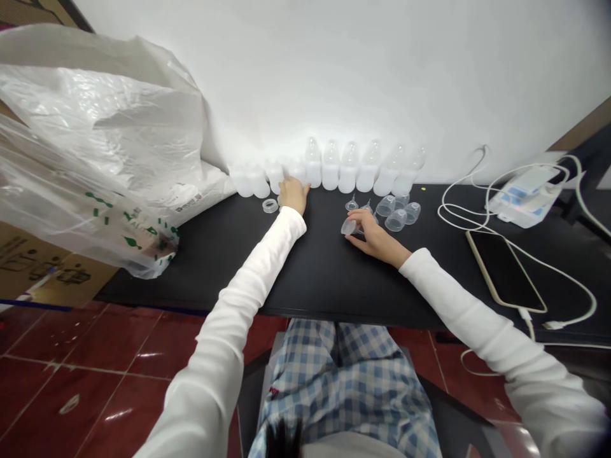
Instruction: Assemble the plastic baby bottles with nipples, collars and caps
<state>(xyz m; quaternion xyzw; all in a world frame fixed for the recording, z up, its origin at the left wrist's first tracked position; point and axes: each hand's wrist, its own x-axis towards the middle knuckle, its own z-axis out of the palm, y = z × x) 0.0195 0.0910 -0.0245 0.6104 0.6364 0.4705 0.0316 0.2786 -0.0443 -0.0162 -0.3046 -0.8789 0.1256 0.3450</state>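
My left hand (293, 194) rests at the far edge of the black tabletop (305, 280), its fingers against the base of a white plastic bottle (298, 172). Whether it grips that bottle is hard to tell. That bottle stands in a row of several white bottles with clear upper parts (349, 166). A clear silicone ring (270, 205) lies just left of this hand. My right hand (373, 233) pinches a small clear plastic cup (349, 226) at its fingertips. Several similar clear cups (395, 211) and small clear cones (352, 204) sit just beyond it.
A large translucent plastic bag (90, 146) spills over a cardboard box (42, 267) at the left. On the right lie a smartphone (505, 270) and a white device (527, 196) with white cables. A white wall (305, 70) backs the table.
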